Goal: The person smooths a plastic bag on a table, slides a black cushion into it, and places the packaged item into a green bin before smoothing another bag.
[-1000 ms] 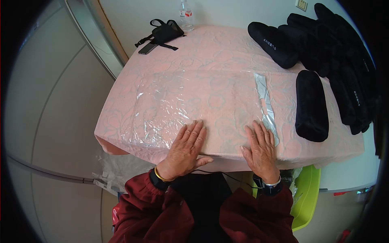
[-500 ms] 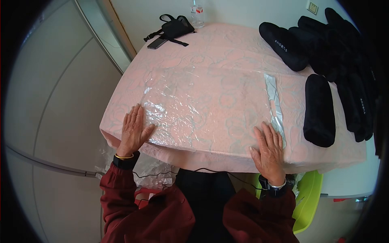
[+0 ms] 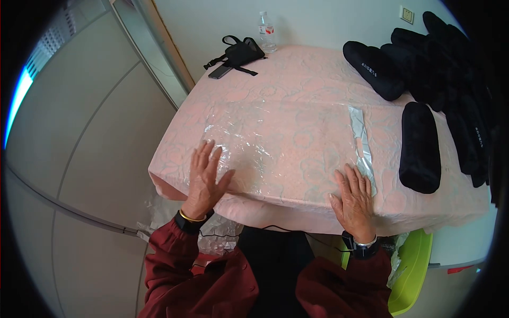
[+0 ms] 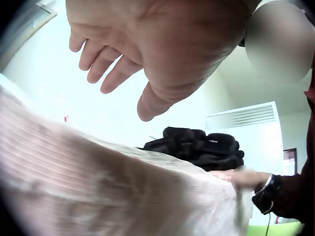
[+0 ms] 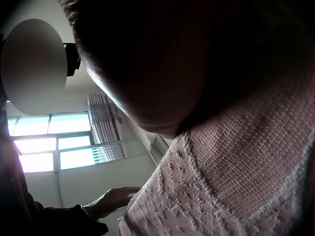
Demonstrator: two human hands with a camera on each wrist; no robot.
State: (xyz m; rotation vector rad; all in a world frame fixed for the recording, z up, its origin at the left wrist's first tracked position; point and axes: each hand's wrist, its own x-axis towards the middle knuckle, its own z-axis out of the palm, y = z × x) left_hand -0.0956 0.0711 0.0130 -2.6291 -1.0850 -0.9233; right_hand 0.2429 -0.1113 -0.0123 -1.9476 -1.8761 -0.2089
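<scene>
A clear, flat plastic bag (image 3: 286,146) lies spread on the pink patterned tablecloth (image 3: 302,71), with a silver strip (image 3: 359,130) along its right end. Over the bag's front left corner is my left hand (image 3: 204,180), holding nothing. In the left wrist view, that hand's fingers are spread, with a gap between the palm and the cloth. My right hand (image 3: 355,204) rests palm down by the front edge, fingertips at the silver strip's lower part. The right wrist view shows it dark and close over the cloth.
A black cylindrical cushion (image 3: 420,148) lies right of the bag, beside a heap of black cushions (image 3: 419,66). Towards the back stand a black strapped pouch (image 3: 241,52), a phone (image 3: 220,71) and a water bottle (image 3: 267,34). A green bin (image 3: 413,275) sits below the right front edge.
My left hand slid from the bag's middle to its left edge, then lifted and came slightly back to the right. My right hand stayed near the silver strip.
</scene>
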